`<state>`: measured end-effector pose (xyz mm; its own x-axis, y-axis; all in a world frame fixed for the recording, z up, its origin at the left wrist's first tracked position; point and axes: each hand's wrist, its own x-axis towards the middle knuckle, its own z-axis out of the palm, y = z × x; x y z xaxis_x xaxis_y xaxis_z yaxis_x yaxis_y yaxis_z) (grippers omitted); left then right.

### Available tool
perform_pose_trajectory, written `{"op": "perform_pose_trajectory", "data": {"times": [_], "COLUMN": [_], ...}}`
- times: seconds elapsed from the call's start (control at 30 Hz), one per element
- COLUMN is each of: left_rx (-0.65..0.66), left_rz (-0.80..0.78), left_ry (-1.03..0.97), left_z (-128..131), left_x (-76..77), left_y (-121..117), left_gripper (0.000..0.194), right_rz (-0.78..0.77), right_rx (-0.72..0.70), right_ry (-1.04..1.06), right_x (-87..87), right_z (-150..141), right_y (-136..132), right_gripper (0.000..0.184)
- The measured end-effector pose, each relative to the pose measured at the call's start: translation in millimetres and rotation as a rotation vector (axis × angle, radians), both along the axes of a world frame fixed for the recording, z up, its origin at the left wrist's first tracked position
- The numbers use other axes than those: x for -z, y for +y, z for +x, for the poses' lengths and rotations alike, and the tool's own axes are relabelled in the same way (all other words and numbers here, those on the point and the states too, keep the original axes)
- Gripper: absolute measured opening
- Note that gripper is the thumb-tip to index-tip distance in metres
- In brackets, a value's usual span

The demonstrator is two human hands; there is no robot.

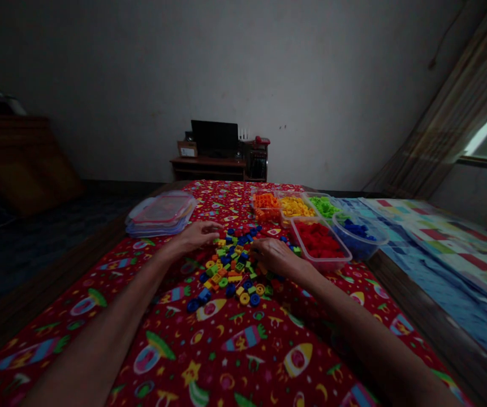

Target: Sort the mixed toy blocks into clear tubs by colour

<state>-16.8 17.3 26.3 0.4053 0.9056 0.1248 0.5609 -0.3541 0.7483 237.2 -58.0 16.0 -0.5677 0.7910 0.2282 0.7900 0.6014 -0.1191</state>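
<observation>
A loose pile of mixed building bricks in yellow, blue, green, orange and red lies in the middle of the red patterned cloth. My left hand hovers at the pile's left edge, fingers stretched toward the bricks and nothing visible in them. Over the right side of the pile, my right hand points down with its fingers curled together among the bricks. Its fingertips are mostly hidden, so whatever they grip cannot be made out. Round wheel-like pieces lie at the pile's near edge.
Clear tubs hold bricks sorted by colour: orange, yellow, green, red and blue. Stacked lids sit at left. A bed adjoins the table's right side. A monitor stands by the wall.
</observation>
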Motion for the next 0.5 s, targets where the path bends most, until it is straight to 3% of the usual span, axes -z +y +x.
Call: {"op": "perform_pose_trajectory", "data": {"times": [0.1, 0.3, 0.5], "left_rx": [0.081, 0.089, 0.057], "left_rz": [-0.111, 0.184, 0.198], "left_ry": [0.21, 0.607, 0.735], "left_z": [1, 26, 32], "left_x": [-3.4, -2.8, -5.5], "left_y": [-8, -22, -31], "left_gripper": [0.05, 0.032, 0.035], "right_rz": [-0.008, 0.095, 0.173], "right_rx": [0.041, -0.029, -0.192], "right_ry": [-0.028, -0.006, 0.074], "right_x": [1.6, 3.0, 4.1], "right_z": [1, 5, -10], "right_y": [1, 2, -7], "right_gripper": [0.023, 0.019, 0.016]}}
